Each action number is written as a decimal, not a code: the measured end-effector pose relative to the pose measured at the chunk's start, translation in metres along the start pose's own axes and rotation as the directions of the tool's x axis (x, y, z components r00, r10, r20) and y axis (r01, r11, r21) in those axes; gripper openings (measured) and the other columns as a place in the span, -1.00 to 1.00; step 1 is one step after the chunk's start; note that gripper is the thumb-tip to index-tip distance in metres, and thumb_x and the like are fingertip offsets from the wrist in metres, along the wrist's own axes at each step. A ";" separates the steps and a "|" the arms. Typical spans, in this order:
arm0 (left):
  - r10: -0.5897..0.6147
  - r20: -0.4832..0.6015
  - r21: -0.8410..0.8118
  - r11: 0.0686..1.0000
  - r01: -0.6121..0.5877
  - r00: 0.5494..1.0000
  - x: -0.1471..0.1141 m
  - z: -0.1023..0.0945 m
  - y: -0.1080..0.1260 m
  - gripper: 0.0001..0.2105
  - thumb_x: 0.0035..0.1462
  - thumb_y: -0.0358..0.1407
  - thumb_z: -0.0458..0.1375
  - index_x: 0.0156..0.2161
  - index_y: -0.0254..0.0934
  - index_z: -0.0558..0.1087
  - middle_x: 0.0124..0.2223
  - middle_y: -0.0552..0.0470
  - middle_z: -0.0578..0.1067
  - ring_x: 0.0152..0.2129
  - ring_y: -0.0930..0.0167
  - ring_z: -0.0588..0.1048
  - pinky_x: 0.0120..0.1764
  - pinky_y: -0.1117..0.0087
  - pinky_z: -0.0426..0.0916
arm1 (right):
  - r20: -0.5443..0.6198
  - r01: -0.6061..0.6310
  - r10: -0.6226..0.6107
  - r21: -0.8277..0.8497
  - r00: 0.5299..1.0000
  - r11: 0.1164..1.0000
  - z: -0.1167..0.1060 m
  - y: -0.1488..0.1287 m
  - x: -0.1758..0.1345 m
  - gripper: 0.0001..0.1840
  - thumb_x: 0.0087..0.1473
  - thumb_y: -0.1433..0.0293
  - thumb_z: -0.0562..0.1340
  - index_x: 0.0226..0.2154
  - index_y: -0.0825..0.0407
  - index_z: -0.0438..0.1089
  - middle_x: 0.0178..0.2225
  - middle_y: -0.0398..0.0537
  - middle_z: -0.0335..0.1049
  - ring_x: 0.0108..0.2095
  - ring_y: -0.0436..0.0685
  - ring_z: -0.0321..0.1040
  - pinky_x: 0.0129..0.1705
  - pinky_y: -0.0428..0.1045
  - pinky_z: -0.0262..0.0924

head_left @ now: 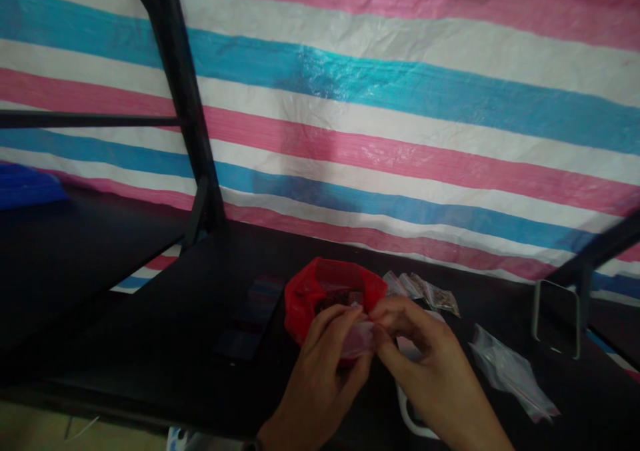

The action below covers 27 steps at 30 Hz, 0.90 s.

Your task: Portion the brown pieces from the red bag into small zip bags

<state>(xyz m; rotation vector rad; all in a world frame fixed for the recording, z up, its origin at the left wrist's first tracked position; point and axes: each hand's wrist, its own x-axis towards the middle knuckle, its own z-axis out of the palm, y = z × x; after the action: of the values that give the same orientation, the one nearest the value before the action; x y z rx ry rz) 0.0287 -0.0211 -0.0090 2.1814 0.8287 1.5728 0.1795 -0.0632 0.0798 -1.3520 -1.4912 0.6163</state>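
Note:
Between my two hands is a small clear plastic bag point(357, 342), held in front of a red plastic bag. My left hand point(320, 371) grips its left side with thumb and fingers. With a pinch at its upper right edge, my right hand point(425, 358) holds the other side. The red bag point(304, 298) stands open, and dark brown bits point(334, 298) show inside it. Beneath my right hand lies a white-rimmed object point(413, 424), mostly hidden. Just behind that hand are several small clear bags point(435, 296) with brownish contents.
A stack of clear zip bags point(515, 374) lies at the right, near a phone-like object with a pale frame point(556, 319). A dark, flat phone-like thing point(250, 318) rests left of the red bag. Black metal posts point(187, 98) and a striped sheet point(390, 131) stand behind the black table point(165, 344).

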 end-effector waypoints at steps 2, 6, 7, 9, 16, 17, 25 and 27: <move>-0.093 -0.064 -0.121 0.989 0.085 0.994 0.002 0.001 0.003 -0.56 0.32 -0.35 0.25 0.26 -0.05 0.39 0.14 -0.05 0.59 0.09 0.33 0.59 0.12 0.36 0.54 | -0.037 0.024 -0.023 0.025 0.999 0.999 0.004 -0.003 -0.001 -0.96 0.19 0.37 0.33 -0.33 -0.07 0.50 -0.38 -0.17 0.56 -0.37 0.02 0.54 -0.31 -0.15 0.38; -0.295 -0.122 -0.315 0.917 0.245 0.948 0.011 0.001 -0.006 -0.72 0.32 -0.31 0.26 0.11 -0.06 0.50 0.05 0.02 0.63 -0.02 0.36 0.63 0.09 0.36 0.52 | -0.062 0.035 -0.030 0.079 0.998 0.996 0.011 0.006 0.011 -0.82 0.33 0.20 0.27 -0.18 -0.07 0.53 -0.34 -0.11 0.59 -0.36 0.07 0.55 -0.28 -0.08 0.42; -0.364 -0.151 -0.359 0.886 0.292 0.919 0.014 0.000 -0.012 -0.73 0.33 -0.28 0.26 0.10 -0.08 0.51 0.03 0.01 0.63 -0.04 0.37 0.63 0.08 0.36 0.51 | -0.056 0.033 -0.030 0.048 0.998 0.998 0.012 0.013 0.018 -0.81 0.35 0.21 0.25 -0.14 -0.07 0.54 -0.28 -0.07 0.62 -0.31 0.10 0.58 -0.22 -0.04 0.45; -0.494 -0.213 -0.453 0.814 0.363 0.843 0.021 -0.005 -0.025 -0.73 0.35 -0.18 0.25 0.10 -0.13 0.51 0.02 -0.02 0.64 -0.04 0.35 0.63 0.09 0.34 0.49 | -0.013 0.043 -0.046 -0.147 0.999 0.988 0.014 0.030 0.033 -0.82 0.31 0.35 0.25 -0.09 -0.04 0.56 -0.12 0.02 0.65 -0.11 0.19 0.60 0.02 0.07 0.44; -0.628 0.000 -0.125 0.772 0.624 0.778 0.036 -0.029 -0.025 -0.69 0.35 -0.02 0.07 -0.19 -0.19 0.51 -0.25 -0.09 0.63 -0.25 0.16 0.63 -0.17 0.19 0.44 | 0.179 0.006 0.161 -0.689 0.971 0.725 0.019 0.069 0.059 -0.66 0.18 0.60 0.28 -0.04 0.02 0.61 0.03 0.11 0.63 0.14 0.38 0.48 0.28 0.25 0.23; -0.688 0.038 0.067 0.726 0.685 0.725 0.036 -0.029 -0.018 -0.72 0.34 -0.05 0.06 -0.23 -0.17 0.49 -0.29 -0.09 0.61 -0.30 0.12 0.62 -0.21 0.16 0.40 | 0.165 -0.005 0.167 -0.697 0.972 0.717 0.020 0.070 0.059 -0.67 0.20 0.58 0.29 -0.03 0.00 0.61 0.03 0.09 0.62 0.13 0.37 0.48 0.27 0.23 0.23; -0.735 0.078 0.200 0.674 0.712 0.674 0.016 -0.002 0.000 -0.71 0.27 -0.07 0.06 -0.11 -0.19 0.49 -0.06 -0.23 0.63 -0.07 0.00 0.60 0.03 -0.03 0.38 | -0.044 -0.181 0.216 -0.720 0.975 0.670 0.037 0.080 0.066 -0.76 0.32 0.33 0.30 -0.01 0.00 0.59 -0.01 0.14 0.56 -0.01 0.35 0.54 0.11 0.18 0.34; -0.748 0.074 0.008 0.662 0.749 0.660 0.015 0.000 -0.007 -0.69 0.27 0.01 0.09 -0.19 -0.19 0.50 -0.17 -0.17 0.62 -0.18 0.08 0.59 -0.06 0.04 0.43 | 0.010 -0.140 0.195 -0.661 0.981 0.737 0.037 0.086 0.066 -0.74 0.32 0.33 0.28 0.00 0.00 0.59 0.01 0.15 0.55 0.00 0.33 0.54 0.11 0.17 0.35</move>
<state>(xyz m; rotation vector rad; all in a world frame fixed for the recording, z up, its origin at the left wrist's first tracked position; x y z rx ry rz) 0.0299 -0.0062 -0.0023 1.5087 1.4374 1.0444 0.1916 0.0287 0.0123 -2.0452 -1.7482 0.2405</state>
